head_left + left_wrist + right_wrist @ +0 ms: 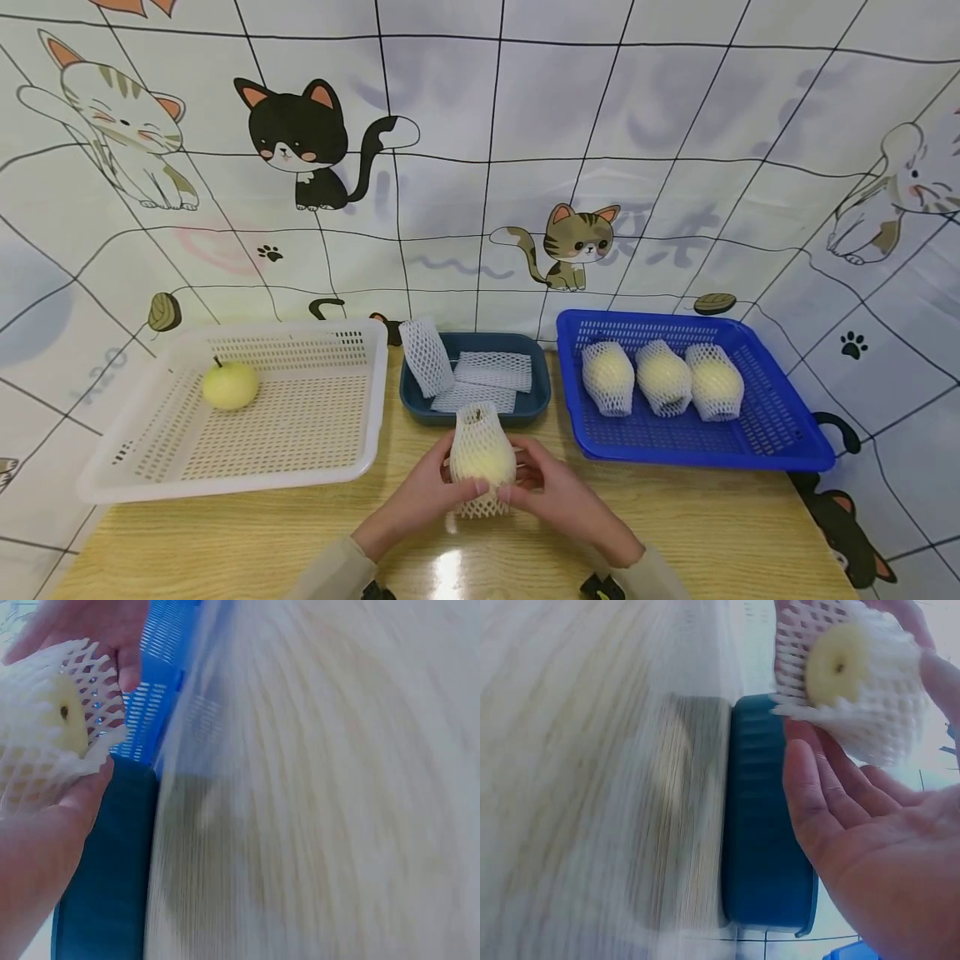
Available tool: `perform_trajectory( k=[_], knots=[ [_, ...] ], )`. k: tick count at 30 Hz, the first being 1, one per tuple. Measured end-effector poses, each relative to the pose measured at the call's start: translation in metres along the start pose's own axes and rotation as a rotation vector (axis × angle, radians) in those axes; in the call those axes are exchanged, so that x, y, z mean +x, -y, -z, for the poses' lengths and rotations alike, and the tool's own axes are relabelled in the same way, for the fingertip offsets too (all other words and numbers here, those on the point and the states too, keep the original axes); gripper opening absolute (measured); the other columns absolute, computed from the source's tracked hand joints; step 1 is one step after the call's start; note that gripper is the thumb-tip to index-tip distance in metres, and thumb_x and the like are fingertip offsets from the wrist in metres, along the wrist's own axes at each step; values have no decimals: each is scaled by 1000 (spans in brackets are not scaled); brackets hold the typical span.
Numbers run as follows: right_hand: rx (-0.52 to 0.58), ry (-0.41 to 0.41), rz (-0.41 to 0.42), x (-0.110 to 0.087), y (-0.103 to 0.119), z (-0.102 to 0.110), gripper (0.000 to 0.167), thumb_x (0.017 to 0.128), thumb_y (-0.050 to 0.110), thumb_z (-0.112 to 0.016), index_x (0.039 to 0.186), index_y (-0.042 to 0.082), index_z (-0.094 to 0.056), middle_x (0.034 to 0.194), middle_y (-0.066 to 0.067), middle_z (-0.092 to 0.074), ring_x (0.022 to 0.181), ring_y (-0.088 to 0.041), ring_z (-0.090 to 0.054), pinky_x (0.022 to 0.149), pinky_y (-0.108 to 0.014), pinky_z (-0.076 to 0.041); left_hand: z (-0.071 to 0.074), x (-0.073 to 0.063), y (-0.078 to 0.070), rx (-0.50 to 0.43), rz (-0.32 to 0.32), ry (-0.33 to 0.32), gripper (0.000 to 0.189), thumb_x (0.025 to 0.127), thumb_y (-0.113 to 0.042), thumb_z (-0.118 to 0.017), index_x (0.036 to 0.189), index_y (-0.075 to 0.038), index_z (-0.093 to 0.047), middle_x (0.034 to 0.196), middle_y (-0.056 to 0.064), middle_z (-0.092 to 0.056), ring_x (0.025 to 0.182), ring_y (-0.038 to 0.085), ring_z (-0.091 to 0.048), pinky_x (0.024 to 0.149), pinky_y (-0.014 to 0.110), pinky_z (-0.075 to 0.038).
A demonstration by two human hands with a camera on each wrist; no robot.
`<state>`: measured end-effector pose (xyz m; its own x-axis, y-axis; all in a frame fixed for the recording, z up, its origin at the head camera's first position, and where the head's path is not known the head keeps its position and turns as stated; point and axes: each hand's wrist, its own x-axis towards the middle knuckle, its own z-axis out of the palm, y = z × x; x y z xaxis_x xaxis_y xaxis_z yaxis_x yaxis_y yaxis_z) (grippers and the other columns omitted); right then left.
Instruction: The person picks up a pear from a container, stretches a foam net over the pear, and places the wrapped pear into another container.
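Between both hands is a pale yellow pear (482, 458) inside a white foam net sleeve (474, 417), above the table in front of the teal tray. My left hand (433, 477) grips it from the left, thumb on the front of the net. From the right my right hand (552, 492) holds it, thumb near the lower front and fingers curled behind. In the right wrist view, the pear's dimpled end (838, 666) shows through the net's opening. The sleeve's lower edge hangs past the fruit.
A white basket (372, 400) at left contains a bare pear (230, 385). Behind the hands, a teal tray (408, 408) holds several flat foam nets (493, 371), one leaning on its rim. The blue basket (697, 454) at right has three netted pears (663, 379). A cat-print sheet backs the wooden table (247, 542).
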<state>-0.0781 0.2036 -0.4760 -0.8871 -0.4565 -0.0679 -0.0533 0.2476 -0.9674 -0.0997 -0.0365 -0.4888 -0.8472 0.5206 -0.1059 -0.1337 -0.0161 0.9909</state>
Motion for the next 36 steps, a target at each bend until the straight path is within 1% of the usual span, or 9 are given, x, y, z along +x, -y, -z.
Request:
perform_trajectory(
  k=[3, 7, 11, 16, 20, 25, 30, 33, 36],
  knots=[
    [27, -52, -18, -2, 4, -3, 62, 99, 22, -72, 149, 1, -42, 133, -21, -59, 115, -31, -63, 92, -31, -55, -2, -1, -2, -5, 10, -70, 77, 96, -24, -73, 157, -4, -33, 140, 19, -53, 119, 24, -60, 95, 29, -53],
    [-23, -154, -37, -3, 6, -6, 43, 96, 22, -76, 127, 2, -55, 120, -14, -61, 106, -25, -65, 89, -31, -55, -4, -2, -5, -26, 8, -135, 71, 99, -25, -68, 157, -2, -33, 141, 18, -54, 124, 22, -55, 101, 25, -46],
    [-128, -229, 4, -2, 8, -9, 28, 94, 26, -79, 106, 9, -61, 103, -4, -65, 94, -16, -66, 83, -31, -56, -10, -3, -5, -70, -3, -160, 69, 101, -24, -63, 157, 1, -29, 140, 19, -55, 121, 19, -56, 101, 24, -46],
    [-174, -265, 65, -1, 11, -11, 21, 94, 26, -79, 98, 13, -63, 93, 2, -65, 84, -11, -66, 75, -29, -56, -19, -1, -4, -154, -9, -176, 66, 105, -22, -58, 157, 1, -24, 137, 20, -54, 115, 14, -58, 99, 23, -47],
    [-190, -266, 43, -1, 13, -13, 24, 92, 28, -81, 99, 13, -64, 92, 3, -66, 82, -11, -65, 72, -30, -56, -23, 0, -3, -248, -17, -190, 62, 106, -18, -56, 155, -1, -21, 138, 22, -51, 114, 15, -58, 98, 25, -50],
    [-225, -258, 55, 0, 13, -14, 26, 91, 27, -82, 102, 12, -63, 93, 3, -66, 82, -9, -65, 73, -30, -57, -25, 1, -4, -274, -34, -222, 66, 105, -18, -59, 156, -3, -19, 142, 24, -48, 117, 16, -58, 97, 24, -50],
    [-239, -218, 145, 1, 13, -16, 14, 94, 12, -76, 100, 10, -64, 90, 3, -68, 80, -6, -64, 72, -27, -57, -26, 2, -3, -205, -34, -293, 73, 102, -22, -64, 158, -5, -19, 143, 23, -49, 118, 19, -57, 96, 24, -49],
    [-249, -168, 210, 2, 12, -17, 12, 93, 5, -74, 98, 11, -65, 90, 4, -68, 80, -4, -63, 72, -27, -58, -27, 2, -3, -138, -23, -346, 76, 101, -26, -67, 158, -6, -21, 144, 22, -49, 121, 23, -55, 97, 23, -47],
    [-264, -135, 243, 2, 10, -17, 12, 93, 5, -74, 98, 12, -66, 92, 4, -69, 82, -4, -64, 73, -28, -59, -29, 2, -3, -80, -28, -377, 75, 101, -28, -67, 157, -6, -23, 145, 21, -49, 124, 25, -53, 99, 22, -44]
  ],
)
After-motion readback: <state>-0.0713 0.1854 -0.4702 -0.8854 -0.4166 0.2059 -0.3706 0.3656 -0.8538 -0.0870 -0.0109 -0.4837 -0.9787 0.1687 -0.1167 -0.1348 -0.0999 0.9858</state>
